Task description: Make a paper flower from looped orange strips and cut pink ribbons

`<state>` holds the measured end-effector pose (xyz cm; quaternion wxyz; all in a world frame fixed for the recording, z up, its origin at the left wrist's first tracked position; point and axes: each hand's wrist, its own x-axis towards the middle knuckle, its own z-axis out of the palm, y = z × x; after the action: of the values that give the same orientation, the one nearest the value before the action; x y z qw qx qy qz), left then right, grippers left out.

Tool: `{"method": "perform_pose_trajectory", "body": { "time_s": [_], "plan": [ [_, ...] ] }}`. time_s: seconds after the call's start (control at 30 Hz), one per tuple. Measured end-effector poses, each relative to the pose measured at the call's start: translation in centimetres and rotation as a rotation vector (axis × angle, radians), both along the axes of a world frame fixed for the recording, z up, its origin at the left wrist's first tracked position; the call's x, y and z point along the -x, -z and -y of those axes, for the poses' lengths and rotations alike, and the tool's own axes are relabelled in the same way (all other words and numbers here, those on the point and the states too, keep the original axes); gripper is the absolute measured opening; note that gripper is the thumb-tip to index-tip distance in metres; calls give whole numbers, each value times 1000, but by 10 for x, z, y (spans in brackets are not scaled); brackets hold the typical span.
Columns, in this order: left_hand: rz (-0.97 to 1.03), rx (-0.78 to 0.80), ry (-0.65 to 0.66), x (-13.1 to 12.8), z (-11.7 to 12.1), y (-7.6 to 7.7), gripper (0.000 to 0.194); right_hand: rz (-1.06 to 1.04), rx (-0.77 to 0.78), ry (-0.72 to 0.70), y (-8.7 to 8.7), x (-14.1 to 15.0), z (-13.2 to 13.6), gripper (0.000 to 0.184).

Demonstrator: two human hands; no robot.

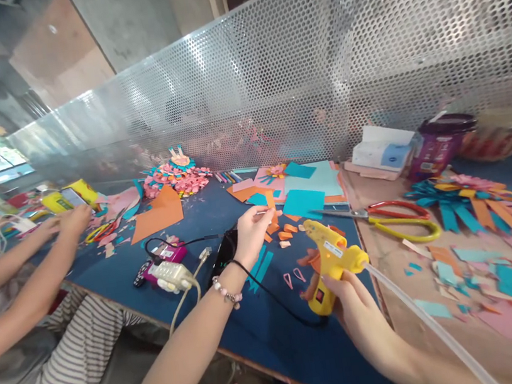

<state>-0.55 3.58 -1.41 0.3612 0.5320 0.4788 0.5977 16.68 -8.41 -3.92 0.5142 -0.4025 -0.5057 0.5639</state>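
My right hand (347, 297) is wrapped round the handle of a yellow hot glue gun (328, 251), a clear glue stick (426, 320) trailing from its back. The gun's front end points left, toward my left hand (254, 227). My left fingers pinch an orange paper strip (270, 201), which stands up above the fingertips. Small curled orange paper pieces (285, 232) lie between the two hands. Two pink paper loops (293, 277) rest on the blue table mat below them. Teal paper strips (261, 267) lie beside my left wrist.
Scissors (383, 218) with red and yellow handles lie right of the glue gun. Teal paper squares (304, 203) sit behind my hands. A power strip (172, 273) with cords is at left. A perforated metal panel (246, 91) backs the table. Another person's arms (48, 272) work at far left.
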Motion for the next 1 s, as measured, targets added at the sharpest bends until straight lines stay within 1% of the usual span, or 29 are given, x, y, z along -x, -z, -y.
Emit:
{"method": "perform_pose_trajectory", "body": {
  "time_s": [0.1,0.2,0.27,0.4,0.57,0.8,1.0],
  "plan": [
    [-16,-26,-23,0,-2,2,25,37,53,70,-7,2,-3,28],
    [-20,-43,-35,0,-4,3,28,85,65,96,-17,3,-4,37],
    [-18,-56,-45,1,-5,4,29,91,81,88,-19,4,-4,42],
    [-19,-60,-61,3,-6,5,31,60,92,46,-17,5,-5,46],
    [-57,-49,-30,2,-3,4,29,63,75,1,-18,5,-6,47],
    [-111,-71,-8,-2,4,-1,24,44,103,-50,-21,5,-7,44],
    [-260,-95,-53,-2,9,-6,23,87,130,-51,-20,5,-7,43]
  ]
}}
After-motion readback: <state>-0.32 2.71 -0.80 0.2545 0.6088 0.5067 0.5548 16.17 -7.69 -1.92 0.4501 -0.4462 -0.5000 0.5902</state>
